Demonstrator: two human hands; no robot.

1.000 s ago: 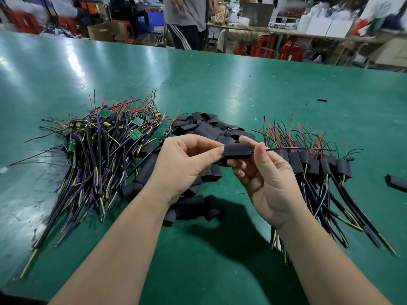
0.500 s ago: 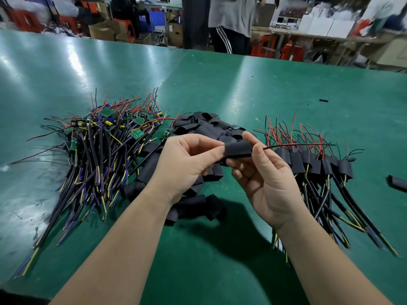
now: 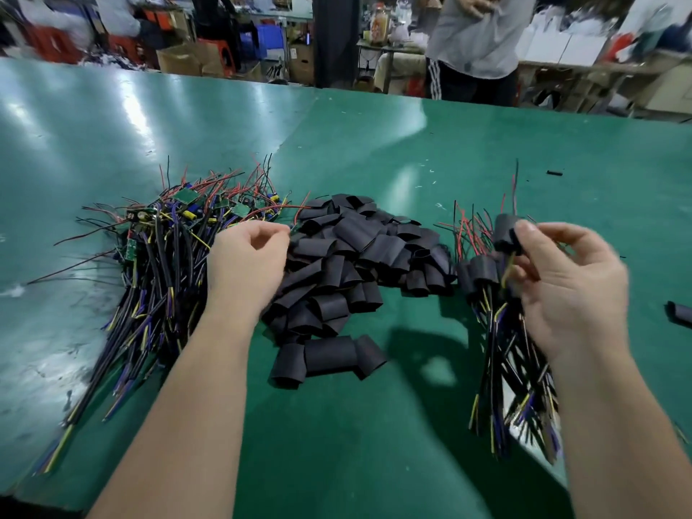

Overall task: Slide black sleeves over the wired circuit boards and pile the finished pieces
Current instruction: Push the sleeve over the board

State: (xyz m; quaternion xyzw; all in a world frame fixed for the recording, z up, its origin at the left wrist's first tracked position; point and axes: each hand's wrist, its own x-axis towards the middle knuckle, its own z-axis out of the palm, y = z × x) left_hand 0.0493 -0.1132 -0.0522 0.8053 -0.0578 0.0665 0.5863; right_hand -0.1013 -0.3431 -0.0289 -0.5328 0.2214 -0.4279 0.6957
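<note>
A heap of bare wired circuit boards (image 3: 164,249) with green boards and red, black, yellow and purple wires lies at the left. Loose black sleeves (image 3: 352,256) are heaped in the middle. Sleeved pieces (image 3: 483,279) lie piled at the right. My right hand (image 3: 565,286) pinches one sleeved board (image 3: 503,234) above that pile, its wires pointing up. My left hand (image 3: 247,260) hovers between the bare boards and the sleeves, fingers loosely curled, holding nothing.
The green table (image 3: 374,425) stretches far back. A stray black sleeve (image 3: 679,312) lies at the right edge and a small black bit (image 3: 554,173) farther back. A person in a grey shirt (image 3: 475,39) stands behind the table among boxes and crates.
My hands have parted. The right hand carried the sleeved board right, over the finished pile. The left hand let go and moved left toward the bare boards.
</note>
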